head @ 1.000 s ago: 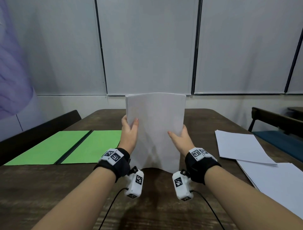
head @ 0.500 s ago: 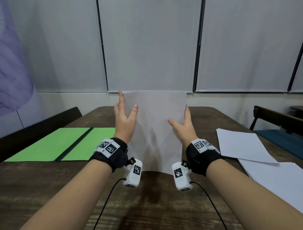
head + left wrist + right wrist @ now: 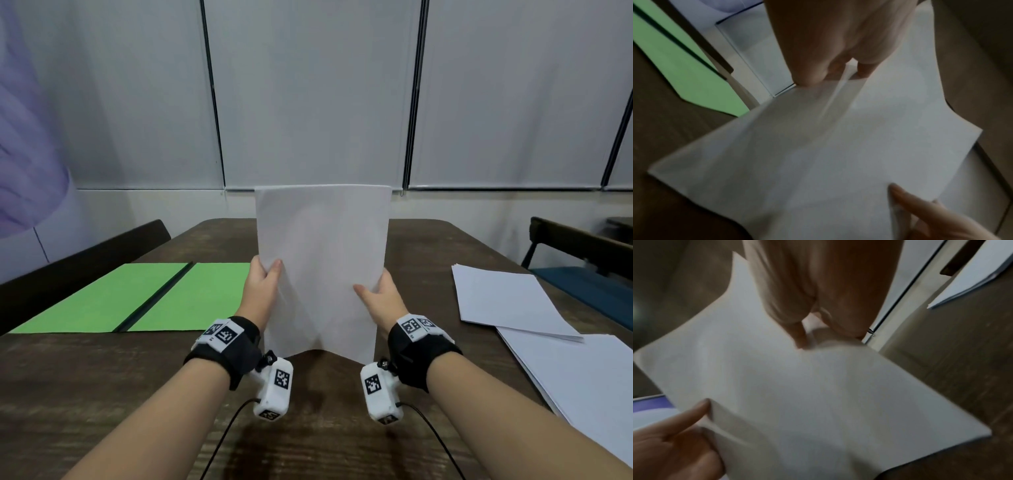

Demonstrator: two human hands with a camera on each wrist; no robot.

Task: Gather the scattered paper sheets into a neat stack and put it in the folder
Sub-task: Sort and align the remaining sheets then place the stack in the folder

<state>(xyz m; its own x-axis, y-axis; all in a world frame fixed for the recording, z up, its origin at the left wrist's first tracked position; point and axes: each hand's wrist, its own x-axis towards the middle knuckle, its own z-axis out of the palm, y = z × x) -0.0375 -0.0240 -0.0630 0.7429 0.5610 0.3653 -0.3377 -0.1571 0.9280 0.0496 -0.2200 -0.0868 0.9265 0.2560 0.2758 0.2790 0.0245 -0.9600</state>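
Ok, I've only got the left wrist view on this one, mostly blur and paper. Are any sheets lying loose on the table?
Observer: Yes. The head view shows loose sheets on the table, to the right of the right hand.
Operator: Is the held paper flat or standing?
Observer: Standing. The paper stack is upright, pinched at both side edges, with its lower edge down by the tabletop. I cannot tell whether it touches.
Operator: And the folder?
Observer: The green folder lies open and flat, left of the left hand, with no paper on it.
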